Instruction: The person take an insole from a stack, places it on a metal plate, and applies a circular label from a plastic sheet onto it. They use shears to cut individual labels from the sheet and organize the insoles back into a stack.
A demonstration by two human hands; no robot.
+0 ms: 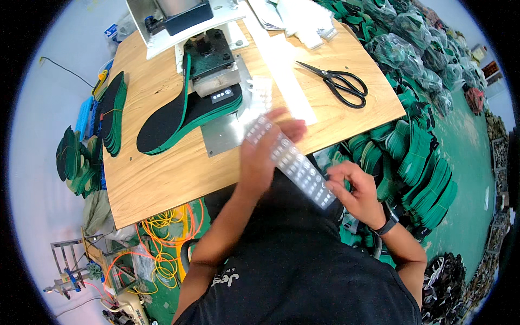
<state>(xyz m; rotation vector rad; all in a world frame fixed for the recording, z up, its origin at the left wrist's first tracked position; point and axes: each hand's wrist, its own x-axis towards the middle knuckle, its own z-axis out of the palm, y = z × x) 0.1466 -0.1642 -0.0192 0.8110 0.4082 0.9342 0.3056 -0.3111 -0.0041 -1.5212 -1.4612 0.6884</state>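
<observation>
A pale strip of printed labels (303, 169) slants across my lap in front of the table edge. My left hand (260, 162), smeared by motion, is closed on its upper part, with the fingers beyond the strip. At its lower end my right hand (355, 192) has thumb and forefinger pinched together at the strip's edge. On the table, a stack of black and green insoles (168, 122) lies with its right end under the block of a press (208, 59). A small dark label (221, 96) sits on the top insole by the block.
Black scissors (338, 84) lie at the table's right, beside a white paper strip (292, 86). A banded insole stack (114, 114) stands at the left. Bundled insoles (417, 157) and plastic bags (406, 54) pile up at the right. Yellow and orange hoses (162, 233) coil below the table.
</observation>
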